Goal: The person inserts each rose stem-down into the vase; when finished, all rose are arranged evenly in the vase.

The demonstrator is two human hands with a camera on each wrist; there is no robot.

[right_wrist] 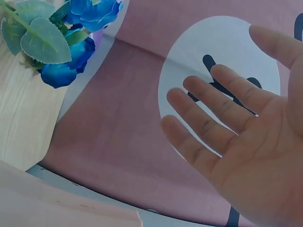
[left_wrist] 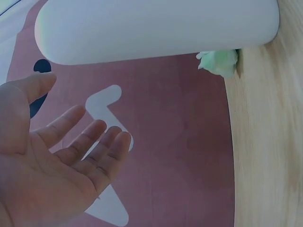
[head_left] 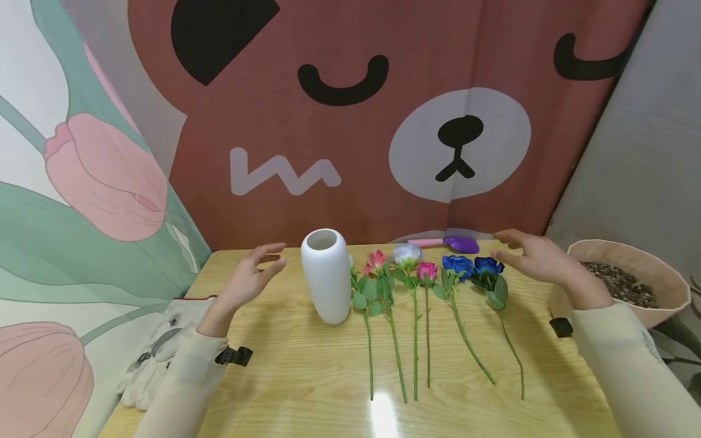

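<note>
A white vase (head_left: 327,275) stands upright on the wooden table (head_left: 306,377); the left wrist view shows the vase (left_wrist: 156,28) close up. Right of it lie several artificial flowers in a row: pink rose (head_left: 375,261), white flower (head_left: 407,254), magenta rose (head_left: 426,270), two blue roses (head_left: 457,264) (head_left: 488,266). My left hand (head_left: 257,271) hovers open just left of the vase, holding nothing; its palm fills the left hand (left_wrist: 57,165) view. My right hand (head_left: 528,252) hovers open just right of the blue roses (right_wrist: 71,56), fingers (right_wrist: 213,113) spread.
A purple scoop with pink handle (head_left: 451,243) lies at the table's back edge. A beige pot of dark gravel (head_left: 630,283) sits at the right. White gloves (head_left: 159,353) lie on the left table edge. A bear-face curtain (head_left: 383,121) hangs behind.
</note>
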